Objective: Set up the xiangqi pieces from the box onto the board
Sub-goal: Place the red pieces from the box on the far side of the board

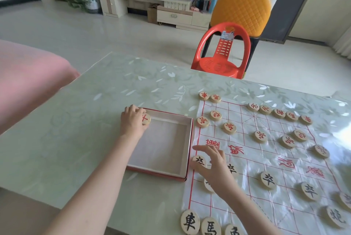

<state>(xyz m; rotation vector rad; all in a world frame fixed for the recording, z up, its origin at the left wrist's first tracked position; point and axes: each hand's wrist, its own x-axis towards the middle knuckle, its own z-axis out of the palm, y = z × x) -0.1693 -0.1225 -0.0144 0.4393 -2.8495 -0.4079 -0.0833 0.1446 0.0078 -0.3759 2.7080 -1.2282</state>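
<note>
Left hand pinching a round pale wooden piece, red character on top, at the far-left corner of the box on the tabletop. Right hand spread, fingers over black-marked pieces at the board left edge. Red-marked discs on far rows, black near.

One camera only, worn on the person's head. It looks forward and down across the desk from its near edge, at close range: both forearms enter from the bottom of the frame. The wide-angle lens bends the desk edges. The board fills the lower right and is cut by the right and bottom borders. Beyond the far desk edge, the view reaches a red chair and the floor.
</note>
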